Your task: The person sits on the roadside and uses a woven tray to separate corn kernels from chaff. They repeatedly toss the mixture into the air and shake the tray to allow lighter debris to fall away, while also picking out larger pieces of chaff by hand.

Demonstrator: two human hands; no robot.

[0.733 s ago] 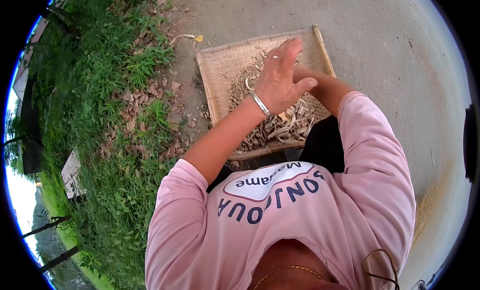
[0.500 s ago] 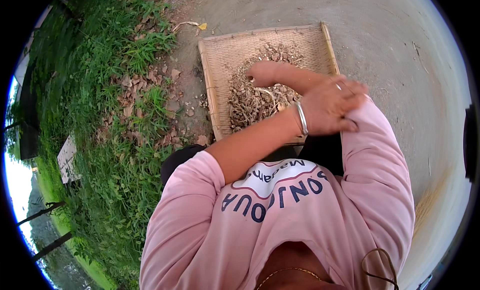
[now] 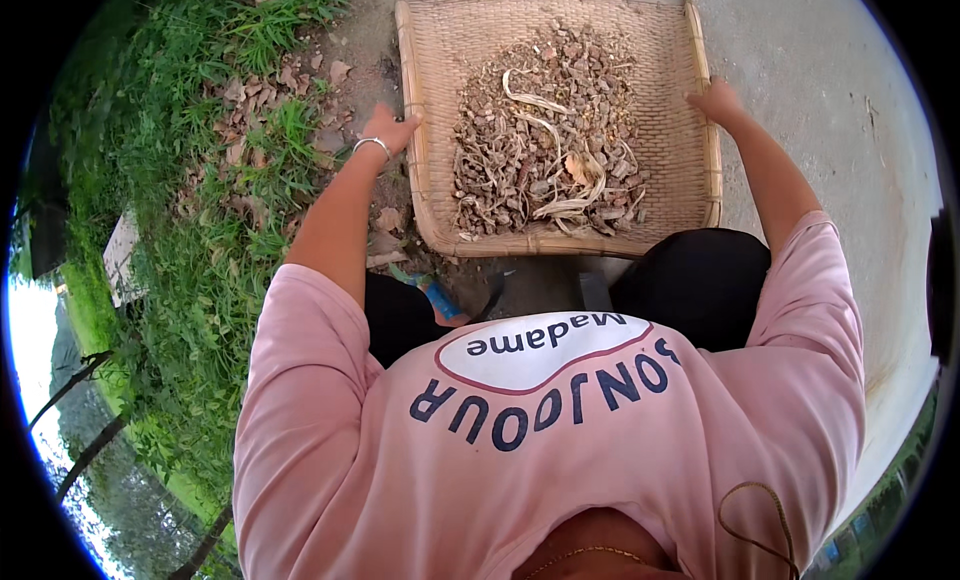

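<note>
Head view: left hand (image 3: 396,132) and right hand (image 3: 720,102) grasp a woven tray (image 3: 437,65) by opposite sides, brown plant bits (image 3: 520,145) lying between them.

Soft even daylight, faint shadows, sky (image 3: 28,345) blown white, woven tray (image 3: 672,170) crisp, concrete (image 3: 825,130) bowed by fisheye distortion
</note>
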